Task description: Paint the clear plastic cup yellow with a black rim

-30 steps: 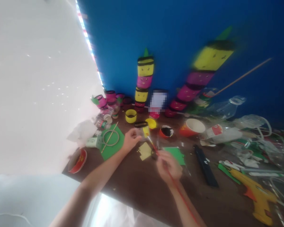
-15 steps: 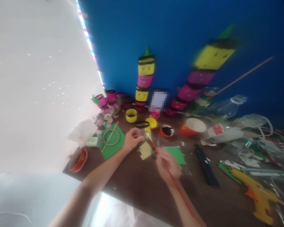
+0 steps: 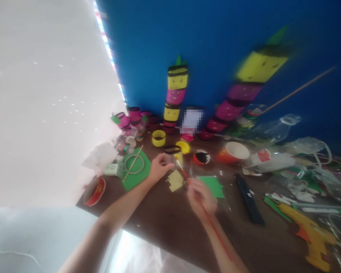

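Observation:
My left hand [image 3: 158,167] is closed on a clear plastic ring piece with a black rim and yellow paint [image 3: 174,154], holding it on the brown table [image 3: 165,220]. My right hand [image 3: 201,197] pinches a thin red-handled paintbrush [image 3: 184,175], whose tip touches the yellow part of the piece. A yellow paper scrap [image 3: 175,180] lies just under the brush. A green foam sheet [image 3: 135,170] with a wire ring and a stick lies left of my left hand.
Stacked yellow and pink painted towers [image 3: 174,98] [image 3: 244,87] lean on the blue wall. Paint cups [image 3: 233,151] [image 3: 201,157], a yellow ring [image 3: 158,138], a red bowl [image 3: 94,190], a black strip [image 3: 248,197], cut plastic bottles [image 3: 272,129] and a yellow glue gun [image 3: 309,231] crowd the table.
The view has drifted slightly; both hands stay almost where they were, the brush still at the piece.

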The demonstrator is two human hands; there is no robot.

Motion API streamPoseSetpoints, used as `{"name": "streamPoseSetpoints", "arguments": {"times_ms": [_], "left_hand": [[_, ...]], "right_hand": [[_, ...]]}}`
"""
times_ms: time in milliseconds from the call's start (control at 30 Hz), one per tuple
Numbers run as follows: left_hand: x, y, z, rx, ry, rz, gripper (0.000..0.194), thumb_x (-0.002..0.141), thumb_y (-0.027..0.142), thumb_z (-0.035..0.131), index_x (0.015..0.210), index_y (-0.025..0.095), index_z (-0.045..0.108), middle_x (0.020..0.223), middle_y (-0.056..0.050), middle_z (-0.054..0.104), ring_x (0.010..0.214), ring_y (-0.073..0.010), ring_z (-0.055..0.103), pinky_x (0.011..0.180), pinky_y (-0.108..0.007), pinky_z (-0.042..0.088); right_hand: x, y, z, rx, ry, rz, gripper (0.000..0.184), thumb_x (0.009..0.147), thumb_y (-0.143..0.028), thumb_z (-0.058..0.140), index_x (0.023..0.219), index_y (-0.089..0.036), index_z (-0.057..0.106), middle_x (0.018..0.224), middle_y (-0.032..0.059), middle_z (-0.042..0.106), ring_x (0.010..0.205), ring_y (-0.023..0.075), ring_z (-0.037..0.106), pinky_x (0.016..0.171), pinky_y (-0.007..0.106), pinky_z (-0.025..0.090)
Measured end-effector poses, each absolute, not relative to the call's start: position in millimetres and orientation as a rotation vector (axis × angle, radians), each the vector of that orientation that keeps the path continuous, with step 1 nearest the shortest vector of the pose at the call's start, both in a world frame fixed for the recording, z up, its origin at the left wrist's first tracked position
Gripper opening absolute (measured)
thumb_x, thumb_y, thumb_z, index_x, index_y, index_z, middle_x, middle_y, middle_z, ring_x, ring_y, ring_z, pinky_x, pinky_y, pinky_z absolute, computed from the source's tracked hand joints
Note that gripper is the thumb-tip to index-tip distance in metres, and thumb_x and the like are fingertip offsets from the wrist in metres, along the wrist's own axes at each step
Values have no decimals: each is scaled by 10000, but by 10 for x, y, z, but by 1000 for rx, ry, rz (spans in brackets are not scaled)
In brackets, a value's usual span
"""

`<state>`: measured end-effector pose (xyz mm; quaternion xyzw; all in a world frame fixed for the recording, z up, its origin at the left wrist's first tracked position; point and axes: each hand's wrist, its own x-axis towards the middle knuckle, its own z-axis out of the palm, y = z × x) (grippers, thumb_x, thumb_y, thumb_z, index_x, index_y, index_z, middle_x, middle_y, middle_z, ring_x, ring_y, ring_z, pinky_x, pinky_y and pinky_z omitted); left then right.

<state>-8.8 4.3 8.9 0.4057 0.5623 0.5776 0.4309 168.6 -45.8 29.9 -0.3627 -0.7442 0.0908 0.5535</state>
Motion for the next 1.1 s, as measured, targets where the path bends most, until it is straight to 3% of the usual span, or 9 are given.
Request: {"name": "streamPoseSetpoints", "arguments": {"times_ms": [267, 633, 900, 1100], "left_hand": [[-115, 44, 124, 1003, 1381, 1498, 252, 585, 179, 660, 832, 166, 613, 817, -35, 685, 777, -162, 642, 774, -329, 513], [-160, 91, 53, 1017, 1391, 1537, 272, 637, 215, 647, 901, 167, 600, 894, -43, 681, 844, -164, 631, 820, -333, 488], [-176, 87, 127, 916, 1101, 1550, 560, 588, 367, 738, 1078, 190, 533, 1092, -80, 644, 1024, -194, 597, 917, -349, 454], [-145, 92, 57, 882, 1110, 1540, 355, 566, 247, 724, 848, 172, 521, 934, -54, 671, 903, -170, 634, 881, -355, 471]], "right_hand": [[1691, -461, 347, -812, -1813, 248, 152, 731, -42, 576, 778, -186, 578, 815, 62, 680, 786, 160, 657, 725, 324, 561], [1728, -481, 412, -791, -1721, 206, 130, 762, -76, 538, 806, -198, 546, 775, 50, 660, 746, 169, 662, 655, 317, 568], [1762, -476, 456, -883, -1684, 154, 199, 797, -84, 523, 935, -189, 623, 894, 75, 692, 853, 196, 668, 770, 358, 564], [1751, -489, 480, -846, -1702, 158, 217, 741, -43, 577, 893, -190, 630, 846, 62, 693, 803, 189, 669, 728, 346, 575]]}}
